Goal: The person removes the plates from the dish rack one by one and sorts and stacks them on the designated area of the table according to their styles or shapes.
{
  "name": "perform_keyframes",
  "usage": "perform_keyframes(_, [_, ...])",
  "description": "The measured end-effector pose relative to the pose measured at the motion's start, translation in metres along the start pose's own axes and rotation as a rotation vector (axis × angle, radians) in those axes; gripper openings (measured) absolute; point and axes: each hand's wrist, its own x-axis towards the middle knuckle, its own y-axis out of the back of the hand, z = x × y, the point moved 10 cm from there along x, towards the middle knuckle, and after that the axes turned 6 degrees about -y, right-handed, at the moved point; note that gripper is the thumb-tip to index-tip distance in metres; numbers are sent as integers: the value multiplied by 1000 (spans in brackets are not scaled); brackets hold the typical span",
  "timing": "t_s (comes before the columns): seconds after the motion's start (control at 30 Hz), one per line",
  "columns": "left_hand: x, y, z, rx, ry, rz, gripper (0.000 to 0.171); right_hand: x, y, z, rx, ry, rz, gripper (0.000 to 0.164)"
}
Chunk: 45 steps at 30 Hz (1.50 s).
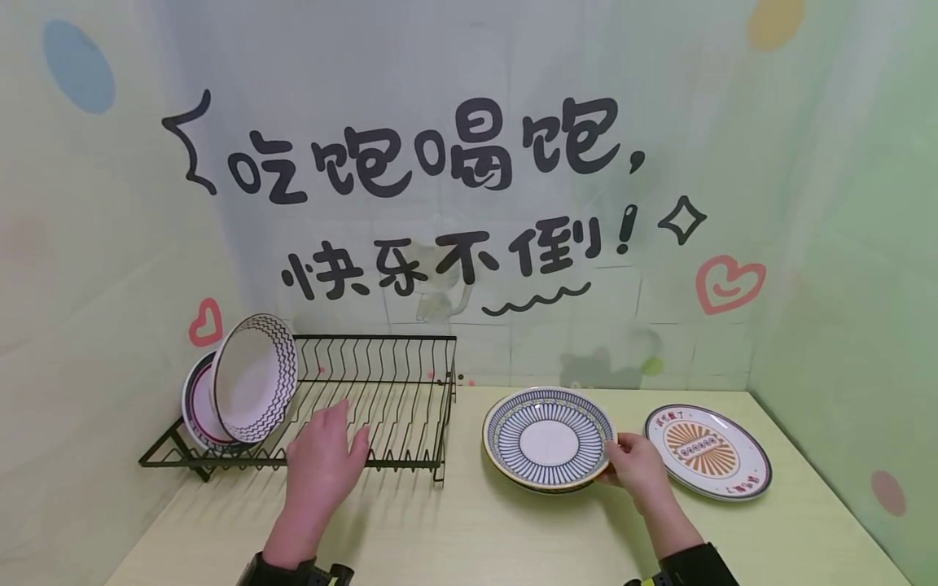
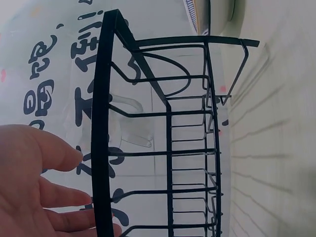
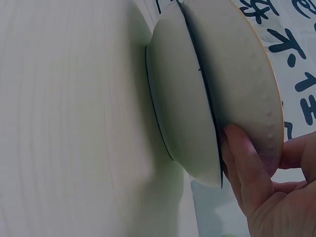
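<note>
My right hand (image 1: 639, 467) pinches the right rim of a plate (image 1: 550, 443) with a blue radial pattern and a yellowish edge. Beneath it sits another dish with a dark rim (image 3: 180, 98), mostly hidden in the head view; the right wrist view shows a wedge-shaped gap between the two. My left hand (image 1: 326, 456) is over the front of a black wire dish rack (image 1: 406, 391), holding nothing, its fingers extended. In the left wrist view its fingertips lie by a thick black bar (image 2: 101, 123) of the rack; whether they touch it I cannot tell.
At the rack's left end, a white bowl with a zigzag border (image 1: 252, 382) leans beside a plate with a dark rim (image 1: 198, 403). Right of my right hand, a white plate with an orange sunburst (image 1: 707, 452) lies on the pale table (image 1: 410, 537). A printed backdrop (image 1: 469, 49) stands behind.
</note>
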Motion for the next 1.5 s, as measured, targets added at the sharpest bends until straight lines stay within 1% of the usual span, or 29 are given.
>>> perform_keyframes(0.33, [0,-2,-3,23,20,-27,55,8,1,-3,-35,-15,-14,44])
perform_keyframes(0.53, [0,-2,0,18,23,-29,55,12,2,-2,-52,-50,-32,45])
perform_keyframes(0.63, [-1,-2,0,18,22,-33,55,13,2,-1,-43,-64,-44,46])
perform_keyframes(0.83, [-1,-4,0,19,17,-27,55,15,2,-3,-55,-65,-52,50])
perform_keyframes(0.93, [-1,-5,0,15,13,-23,54,15,2,-5,-111,-49,-50,53])
perform_keyframes(1.1, [-2,-7,1,-2,11,-26,53,16,3,-11,-273,-7,-38,52])
perform_keyframes(1.3, [-2,-5,1,-7,-10,-16,54,13,3,-16,-422,24,-19,50])
perform_keyframes(1.4, [-1,-5,1,-4,-23,-12,54,12,4,-18,-475,37,-7,48])
perform_keyframes(1.5, [2,-4,-2,6,-31,-8,54,12,3,-20,-498,50,1,45])
